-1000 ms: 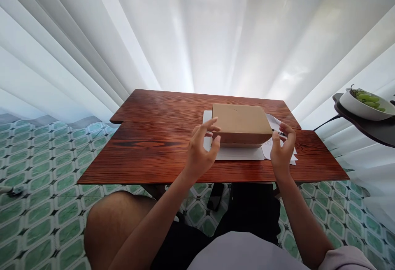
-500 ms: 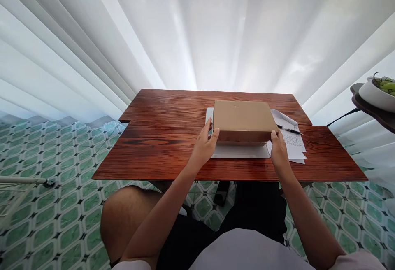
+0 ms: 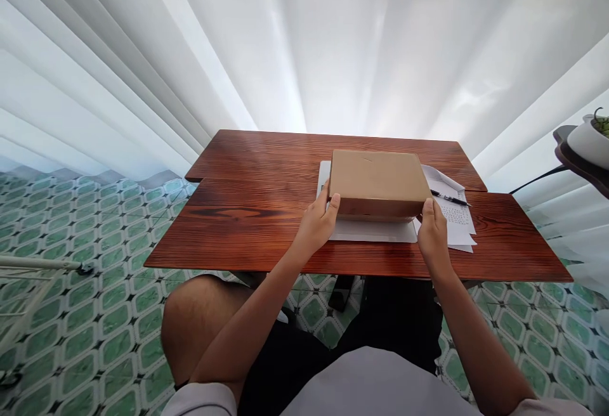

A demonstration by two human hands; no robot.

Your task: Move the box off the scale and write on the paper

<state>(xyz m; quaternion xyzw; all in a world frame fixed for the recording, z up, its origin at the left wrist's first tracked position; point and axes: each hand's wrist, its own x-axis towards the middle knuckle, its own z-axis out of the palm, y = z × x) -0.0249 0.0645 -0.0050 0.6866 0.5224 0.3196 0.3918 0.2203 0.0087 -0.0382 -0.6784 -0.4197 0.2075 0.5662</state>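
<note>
A brown cardboard box (image 3: pixel 379 176) is held between my two hands, over a flat light-grey slab (image 3: pixel 375 231) like a closed laptop. My left hand (image 3: pixel 318 219) grips the box's left side, thumb at the front corner. At the front right corner, my right hand (image 3: pixel 432 231) grips it with the thumb up on the edge. Most of the slab is hidden behind the box, and I cannot tell whether the two touch.
To the right, handwritten papers (image 3: pixel 457 216) lie with a black pen (image 3: pixel 450 198) on them. The wooden table (image 3: pixel 238 226) backs onto a white curtain (image 3: pixel 333 42). A potted plant (image 3: pixel 592 140) stands on a small shelf at the far right.
The view has shifted slightly. Both hands keep their grip on the box, which looks tilted a little more, its right side lower; little else differs.
</note>
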